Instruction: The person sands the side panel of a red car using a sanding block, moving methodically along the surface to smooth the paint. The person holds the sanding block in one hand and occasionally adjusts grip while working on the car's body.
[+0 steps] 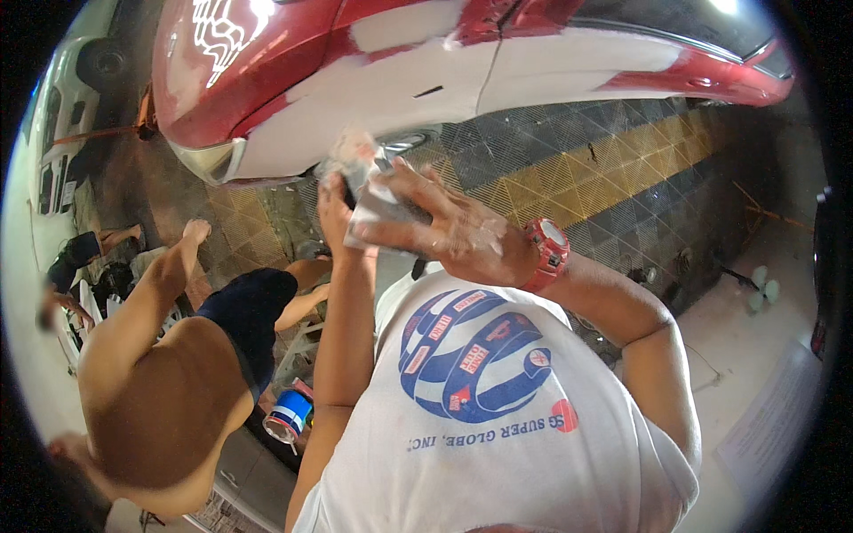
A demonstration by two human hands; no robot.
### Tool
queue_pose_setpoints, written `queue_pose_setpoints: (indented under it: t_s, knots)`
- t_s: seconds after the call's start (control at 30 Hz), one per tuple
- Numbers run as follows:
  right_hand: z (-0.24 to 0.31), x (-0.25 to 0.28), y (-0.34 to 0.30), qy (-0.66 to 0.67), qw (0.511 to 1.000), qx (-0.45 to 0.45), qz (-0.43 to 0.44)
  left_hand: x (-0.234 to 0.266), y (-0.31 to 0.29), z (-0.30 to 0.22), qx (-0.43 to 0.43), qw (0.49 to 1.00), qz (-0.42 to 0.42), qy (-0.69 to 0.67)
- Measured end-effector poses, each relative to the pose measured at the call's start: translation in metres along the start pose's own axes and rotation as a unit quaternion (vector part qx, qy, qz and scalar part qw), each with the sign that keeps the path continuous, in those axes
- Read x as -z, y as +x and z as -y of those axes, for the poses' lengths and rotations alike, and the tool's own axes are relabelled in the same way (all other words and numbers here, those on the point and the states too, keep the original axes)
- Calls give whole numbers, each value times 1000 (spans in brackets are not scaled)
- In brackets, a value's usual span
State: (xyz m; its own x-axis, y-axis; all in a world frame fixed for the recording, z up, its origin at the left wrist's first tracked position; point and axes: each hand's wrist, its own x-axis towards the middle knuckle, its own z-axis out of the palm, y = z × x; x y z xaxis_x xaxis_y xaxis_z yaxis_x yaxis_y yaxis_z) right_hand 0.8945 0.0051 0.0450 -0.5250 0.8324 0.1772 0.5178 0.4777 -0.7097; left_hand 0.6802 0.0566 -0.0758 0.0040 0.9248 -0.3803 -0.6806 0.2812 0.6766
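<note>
Both my hands are raised together in front of my chest, close to the side of a red car [293,67] with broad whitish patches. My right hand [453,226], smeared white and wearing a red watch [546,253], has its fingers bent over a flat greyish-white piece [384,211]. My left hand [333,213] is upright at the left edge of that piece, its fingers partly hidden behind it. Beyond the fingertips is a blurred whitish-pink smeared area [351,153]; what it belongs to is unclear. Some small dark part shows between the hands.
Close on my left is a bare-backed person in dark shorts [240,315]; another person [80,258] is farther left. A blue and white can [289,416] stands between us. Dark and yellow grid tiles [569,178] cover the floor. A white vehicle [58,133] stands far left, a fan [761,289] right.
</note>
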Motion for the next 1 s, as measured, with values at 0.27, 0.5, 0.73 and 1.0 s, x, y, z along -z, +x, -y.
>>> queue_pose_setpoints:
  t_s: [0.27, 0.5, 0.73, 1.0]
  knots:
    - [-21, -39, 11, -306, 949, -65, -24, 4, 3, -76, -64, 994, 35, 86]
    - [55, -86, 74, -337, 931, -106, -89, 47, 14, -112, -175, 952, 48, 247]
    - [70, -159, 57, -254, 958, -132, -9, 103, 30, -123, -90, 982, 53, 159]
    - [-1, -138, -63, 419, 708, -321, -469, 180, 45, -115, 116, 990, -22, 75]
